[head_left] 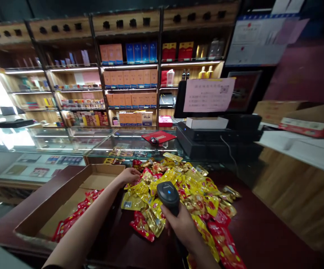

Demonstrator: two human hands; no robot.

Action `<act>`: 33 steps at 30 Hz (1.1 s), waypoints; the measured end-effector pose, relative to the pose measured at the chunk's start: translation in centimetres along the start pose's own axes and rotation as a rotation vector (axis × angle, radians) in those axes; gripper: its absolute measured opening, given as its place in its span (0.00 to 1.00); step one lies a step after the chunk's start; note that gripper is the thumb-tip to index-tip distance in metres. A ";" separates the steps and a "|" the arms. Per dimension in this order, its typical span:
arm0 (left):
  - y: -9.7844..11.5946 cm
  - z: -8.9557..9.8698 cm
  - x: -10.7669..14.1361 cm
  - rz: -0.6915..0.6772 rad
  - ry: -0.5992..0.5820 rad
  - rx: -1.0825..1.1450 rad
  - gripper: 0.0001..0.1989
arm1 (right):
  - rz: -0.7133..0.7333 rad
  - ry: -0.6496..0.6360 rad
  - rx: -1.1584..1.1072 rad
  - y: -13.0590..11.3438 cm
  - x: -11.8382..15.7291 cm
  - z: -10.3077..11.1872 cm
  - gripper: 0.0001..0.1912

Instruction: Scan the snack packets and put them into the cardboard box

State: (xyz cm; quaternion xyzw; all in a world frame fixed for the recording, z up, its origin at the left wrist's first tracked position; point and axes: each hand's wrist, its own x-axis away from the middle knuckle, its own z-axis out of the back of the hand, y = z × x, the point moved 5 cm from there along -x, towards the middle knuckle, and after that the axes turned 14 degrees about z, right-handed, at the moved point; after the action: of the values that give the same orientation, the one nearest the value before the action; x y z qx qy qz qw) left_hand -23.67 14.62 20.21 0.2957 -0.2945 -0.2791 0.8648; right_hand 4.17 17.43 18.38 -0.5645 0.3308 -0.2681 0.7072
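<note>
My right hand (183, 224) is wrapped around the handle of a black barcode scanner (168, 196), whose head, with a small blue light, points away from me over the pile. Under and around it lies a large heap of shiny snack packets (190, 179) in yellow, gold and red. At the heap's left edge, my left hand (128, 176) has its fingers bent down against the packets; whatever they grip is hidden. Left of that arm, an open cardboard box (50, 194) holds red snack packets (76, 213) along its right side, partly covered by my forearm.
A dark red table (265, 224) carries the heap and box. Behind it stand a glass display counter (100, 144) with a red mouse pad (162, 137) and mouse (153, 141). A monitor (180, 99) bears a paper notice. Cartons (313, 127) stand at right; stocked shelves (131, 89) line the back.
</note>
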 end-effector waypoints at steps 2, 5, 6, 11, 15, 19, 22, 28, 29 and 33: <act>0.0 -1.1 -1.2 0.021 0.112 -0.179 0.07 | -0.018 0.023 0.004 -0.1 0.2 0.5 0.19; -0.9 -1.7 -2.6 0.043 0.203 -0.254 0.06 | -0.025 0.023 -0.015 -0.4 0.3 0.9 0.19; -1.3 -1.7 -2.9 0.050 0.228 -0.270 0.07 | -0.021 0.020 -0.020 -0.4 0.4 0.9 0.19; -3.1 -2.0 -4.1 0.072 0.286 -0.288 0.16 | -0.036 0.032 -0.011 0.5 0.3 0.9 0.20; -3.4 -2.0 -4.2 0.071 0.342 -0.237 0.20 | -0.033 -0.002 0.016 1.6 0.1 0.7 0.21; -3.2 -2.0 -4.0 0.080 0.308 -0.252 0.17 | -0.046 0.006 0.001 2.1 0.0 0.7 0.20; -3.0 -2.0 -4.2 0.046 0.269 -0.204 0.15 | -0.065 0.033 -0.019 2.1 0.0 0.6 0.21; -3.2 -2.4 -4.8 0.089 0.231 0.089 0.19 | -0.037 0.027 -0.009 1.4 -0.1 0.6 0.20; -3.1 -2.3 -4.7 0.080 0.235 0.140 0.21 | -0.032 0.021 -0.010 1.2 -0.1 0.7 0.20; -2.1 -2.0 -3.6 -0.083 0.149 0.329 0.28 | -0.021 -0.014 -0.026 0.0 0.0 0.5 0.19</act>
State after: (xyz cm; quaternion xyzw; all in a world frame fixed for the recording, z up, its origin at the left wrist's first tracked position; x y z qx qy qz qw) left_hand -25.37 16.24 16.22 0.4650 -0.2587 -0.2398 0.8120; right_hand 4.55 17.79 18.45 -0.5789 0.3232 -0.2674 0.6992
